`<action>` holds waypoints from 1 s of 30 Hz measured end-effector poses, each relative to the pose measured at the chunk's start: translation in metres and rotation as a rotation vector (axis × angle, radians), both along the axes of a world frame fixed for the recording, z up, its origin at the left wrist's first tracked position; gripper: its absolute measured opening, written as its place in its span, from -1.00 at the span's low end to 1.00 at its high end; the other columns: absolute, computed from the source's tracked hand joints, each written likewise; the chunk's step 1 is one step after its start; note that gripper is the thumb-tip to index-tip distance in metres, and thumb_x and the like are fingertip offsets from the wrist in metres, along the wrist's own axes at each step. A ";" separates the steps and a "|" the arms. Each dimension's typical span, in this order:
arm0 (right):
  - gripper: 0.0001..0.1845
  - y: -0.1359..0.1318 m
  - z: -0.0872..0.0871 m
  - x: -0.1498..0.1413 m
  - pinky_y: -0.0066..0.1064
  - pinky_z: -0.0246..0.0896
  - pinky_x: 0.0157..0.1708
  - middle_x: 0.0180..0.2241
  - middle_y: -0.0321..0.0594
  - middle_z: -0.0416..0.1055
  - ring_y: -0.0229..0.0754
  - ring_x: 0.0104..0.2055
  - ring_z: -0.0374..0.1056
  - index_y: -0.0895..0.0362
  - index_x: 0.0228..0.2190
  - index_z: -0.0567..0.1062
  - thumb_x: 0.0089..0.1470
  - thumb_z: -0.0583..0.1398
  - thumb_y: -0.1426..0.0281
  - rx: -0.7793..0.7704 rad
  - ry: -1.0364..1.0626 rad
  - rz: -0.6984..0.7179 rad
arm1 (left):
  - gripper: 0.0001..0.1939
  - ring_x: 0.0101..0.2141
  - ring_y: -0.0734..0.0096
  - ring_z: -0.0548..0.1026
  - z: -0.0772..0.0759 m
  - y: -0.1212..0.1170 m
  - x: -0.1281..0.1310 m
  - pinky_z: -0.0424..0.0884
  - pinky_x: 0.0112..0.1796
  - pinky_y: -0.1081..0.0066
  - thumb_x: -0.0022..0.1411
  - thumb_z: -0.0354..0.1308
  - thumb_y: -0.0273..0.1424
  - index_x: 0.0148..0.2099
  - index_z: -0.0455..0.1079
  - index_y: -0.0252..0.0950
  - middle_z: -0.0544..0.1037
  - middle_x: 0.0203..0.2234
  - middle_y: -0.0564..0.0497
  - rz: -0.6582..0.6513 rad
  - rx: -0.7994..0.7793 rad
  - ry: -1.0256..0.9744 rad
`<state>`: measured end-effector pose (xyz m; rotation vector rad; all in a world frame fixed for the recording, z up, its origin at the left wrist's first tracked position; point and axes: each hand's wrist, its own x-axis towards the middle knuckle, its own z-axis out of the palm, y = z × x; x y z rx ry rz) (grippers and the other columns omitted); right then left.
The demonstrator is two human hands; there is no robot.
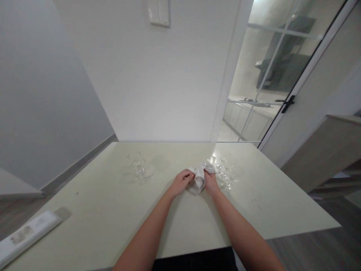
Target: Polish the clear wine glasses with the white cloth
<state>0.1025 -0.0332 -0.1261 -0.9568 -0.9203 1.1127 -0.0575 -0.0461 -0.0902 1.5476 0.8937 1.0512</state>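
Observation:
A crumpled white cloth (199, 177) is bunched between my two hands above the middle of the table. My left hand (181, 182) has its fingers curled on the cloth's left side. On the other side, my right hand (211, 183) grips the cloth, with part of its fingers hidden in the folds. Whether the cloth is wrapped around something cannot be made out. Close to the right of my right hand stand several clear glasses (225, 174), their outlines overlapping. To the left, apart from my left hand, are more clear stemmed glasses (139, 168).
The pale table (107, 210) meets a white wall at its far edge. A white power strip (28, 238) lies at the near left corner. Beyond the table on the right is a glass-paned door (254, 86) with a black handle (288, 104). A wooden shelf unit (324, 158) stands at far right.

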 end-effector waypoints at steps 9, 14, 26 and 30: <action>-0.70 -0.019 -0.002 -0.016 -0.23 0.24 -0.03 -0.24 -0.23 0.52 -0.10 -0.12 0.38 0.10 -0.25 0.53 -0.07 0.27 0.26 0.090 -0.325 0.462 | -0.53 -0.35 0.41 0.46 -0.001 0.006 -0.003 0.35 -0.35 0.47 -0.12 0.39 -0.25 -0.15 0.37 -0.28 0.51 -0.34 0.00 0.218 0.010 -0.212; -0.56 -0.030 0.001 -0.011 -0.39 0.28 -0.36 -0.35 -0.24 0.52 -0.21 -0.39 0.38 0.13 -0.19 0.49 -0.17 0.33 0.25 -0.138 -0.122 0.565 | -0.51 -0.17 0.24 0.52 0.003 0.000 -0.007 0.36 -0.11 0.29 0.02 0.31 -0.23 -0.01 0.37 -0.30 0.57 -0.20 -0.15 -0.067 -0.099 -0.362; -0.54 -0.032 0.001 -0.011 -0.44 0.21 -0.46 -0.42 -0.29 0.49 -0.29 -0.52 0.30 0.13 -0.21 0.48 -0.22 0.36 0.28 -0.250 -0.017 0.610 | -0.46 -0.12 0.23 0.50 0.003 -0.001 -0.006 0.35 -0.07 0.29 0.03 0.30 -0.25 0.06 0.34 -0.27 0.56 -0.16 -0.13 -0.070 -0.104 -0.378; -0.56 -0.028 -0.001 -0.015 -0.41 0.23 -0.39 -0.38 -0.26 0.50 -0.25 -0.43 0.34 0.13 -0.18 0.49 -0.16 0.34 0.26 -0.179 -0.109 0.476 | -0.45 -0.18 0.30 0.49 -0.002 0.003 -0.004 0.38 -0.14 0.35 -0.03 0.36 -0.26 0.02 0.36 -0.28 0.53 -0.19 -0.09 0.017 -0.066 -0.303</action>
